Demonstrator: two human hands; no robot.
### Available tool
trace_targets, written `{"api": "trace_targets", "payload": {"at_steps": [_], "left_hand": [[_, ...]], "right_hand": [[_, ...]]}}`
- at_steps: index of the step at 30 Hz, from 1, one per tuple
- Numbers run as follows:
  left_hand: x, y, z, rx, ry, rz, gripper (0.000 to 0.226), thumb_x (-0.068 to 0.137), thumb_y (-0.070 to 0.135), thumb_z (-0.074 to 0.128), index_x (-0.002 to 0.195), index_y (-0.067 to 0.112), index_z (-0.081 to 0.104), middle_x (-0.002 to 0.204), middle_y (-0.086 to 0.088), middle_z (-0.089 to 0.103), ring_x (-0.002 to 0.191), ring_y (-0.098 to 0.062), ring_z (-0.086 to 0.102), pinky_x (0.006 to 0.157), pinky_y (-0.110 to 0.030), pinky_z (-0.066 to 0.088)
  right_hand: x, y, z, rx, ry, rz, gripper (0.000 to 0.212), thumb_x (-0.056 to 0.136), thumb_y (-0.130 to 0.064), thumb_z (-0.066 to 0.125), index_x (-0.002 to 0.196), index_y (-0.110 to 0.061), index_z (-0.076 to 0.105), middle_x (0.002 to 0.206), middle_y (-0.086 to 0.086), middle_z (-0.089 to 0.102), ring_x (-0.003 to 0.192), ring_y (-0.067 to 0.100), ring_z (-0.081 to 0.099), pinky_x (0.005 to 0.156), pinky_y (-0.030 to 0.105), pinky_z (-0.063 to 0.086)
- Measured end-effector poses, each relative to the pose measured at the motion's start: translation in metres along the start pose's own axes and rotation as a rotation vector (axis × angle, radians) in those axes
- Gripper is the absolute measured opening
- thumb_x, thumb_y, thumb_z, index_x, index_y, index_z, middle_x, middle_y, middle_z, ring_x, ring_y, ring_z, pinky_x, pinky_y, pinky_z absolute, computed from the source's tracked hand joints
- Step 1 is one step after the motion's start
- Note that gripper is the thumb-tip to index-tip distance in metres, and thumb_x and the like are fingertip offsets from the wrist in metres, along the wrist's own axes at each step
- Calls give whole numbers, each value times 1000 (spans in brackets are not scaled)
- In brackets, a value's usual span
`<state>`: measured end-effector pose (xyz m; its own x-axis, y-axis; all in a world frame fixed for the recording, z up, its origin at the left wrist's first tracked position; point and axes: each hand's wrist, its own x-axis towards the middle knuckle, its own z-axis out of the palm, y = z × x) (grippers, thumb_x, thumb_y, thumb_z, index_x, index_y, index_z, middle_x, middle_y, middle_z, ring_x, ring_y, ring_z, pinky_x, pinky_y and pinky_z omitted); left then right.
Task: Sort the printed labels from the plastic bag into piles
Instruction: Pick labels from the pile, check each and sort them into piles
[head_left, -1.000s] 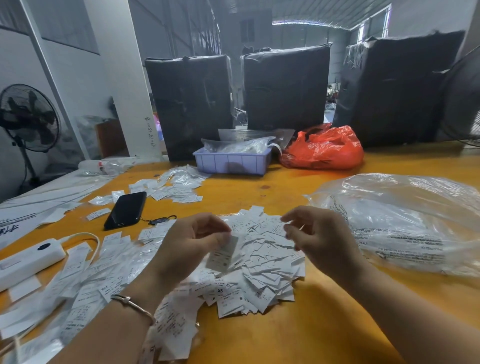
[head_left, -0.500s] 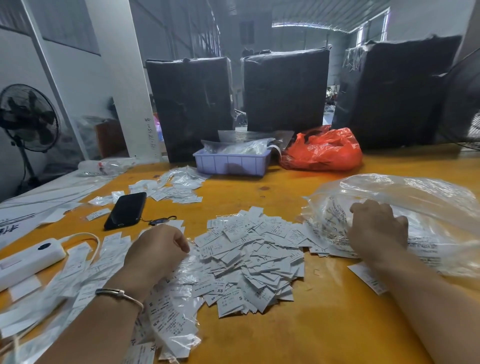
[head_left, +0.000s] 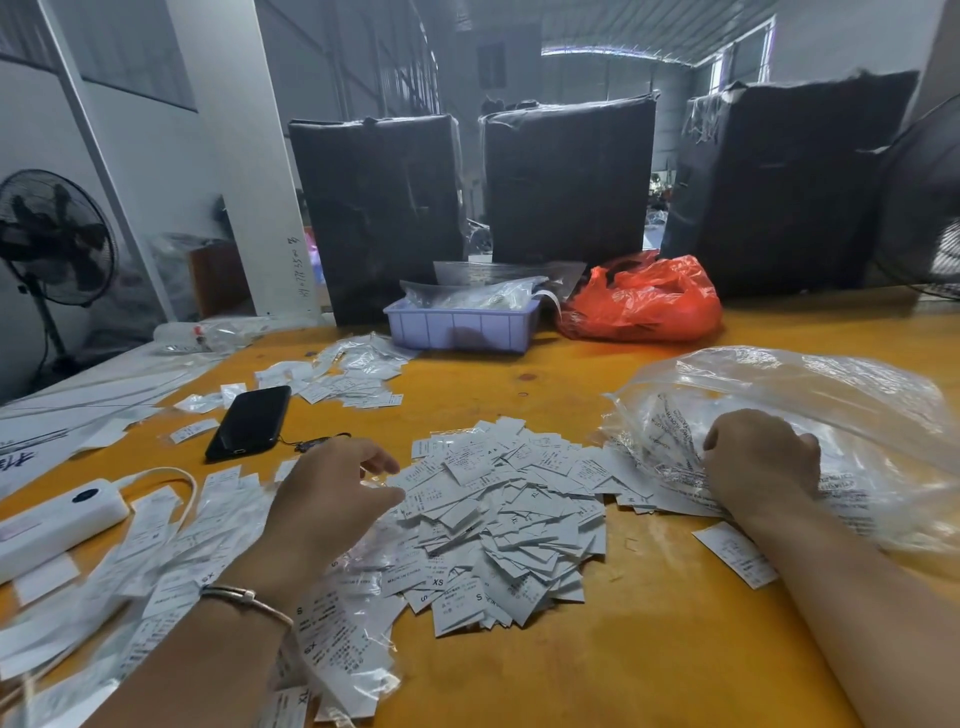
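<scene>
Since half a second ago your left hand (head_left: 332, 499) has lifted off the left labels, fingers now loosely spread over the central label pile (head_left: 498, 525). Right hand (head_left: 761, 462) unmoved, curled at the plastic bag (head_left: 810, 410) mouth; grip unclear.

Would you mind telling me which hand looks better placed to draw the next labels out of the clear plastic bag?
The right hand, probably: it already rests at the mouth of the clear plastic bag, fingers curled among the labels there. The left hand hovers over the loose label pile, farther from the bag.
</scene>
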<state>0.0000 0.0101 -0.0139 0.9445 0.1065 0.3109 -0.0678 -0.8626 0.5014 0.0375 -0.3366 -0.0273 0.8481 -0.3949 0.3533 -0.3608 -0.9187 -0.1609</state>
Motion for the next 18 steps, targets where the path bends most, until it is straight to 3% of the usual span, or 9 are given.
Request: {"api": "trace_targets", "payload": {"at_steps": [4,7,11,16,18], "left_hand": [[-3,5,5,-127,-50,56,15,78,28,80,87,34,70,92,18,64,89,3,56,64,-18,39],[-6,8,8,-157,-85,107,14,78,27,80,88,32,71,92,18,65,90,2,57,67,-20,42],[-8,9,9,-170,-98,130,12,79,26,79,86,31,72,93,16,65,91,1,57,72,-24,46],[-9,10,11,-170,-110,148,12,79,25,80,86,30,72,93,15,64,91,0,57,74,-24,47],[-8,10,11,-166,-115,155,12,79,26,80,87,31,72,93,16,64,91,1,57,75,-24,47]], "right_hand": [[0,0,2,-28,-19,19,26,89,-12,50,114,-16,55,114,6,57,112,28,48,89,39,35],[1,1,4,-64,-20,-1,20,86,-9,49,99,-19,61,97,0,60,103,25,52,83,36,29],[4,2,4,-41,29,-2,17,86,-10,54,92,-21,66,95,0,66,97,24,57,86,36,29],[1,3,6,-1,42,13,27,88,-8,49,111,-16,60,114,7,60,110,30,50,89,38,32],[1,2,5,-25,9,10,28,89,-8,46,112,-16,59,111,6,61,110,29,49,87,38,31]]}}
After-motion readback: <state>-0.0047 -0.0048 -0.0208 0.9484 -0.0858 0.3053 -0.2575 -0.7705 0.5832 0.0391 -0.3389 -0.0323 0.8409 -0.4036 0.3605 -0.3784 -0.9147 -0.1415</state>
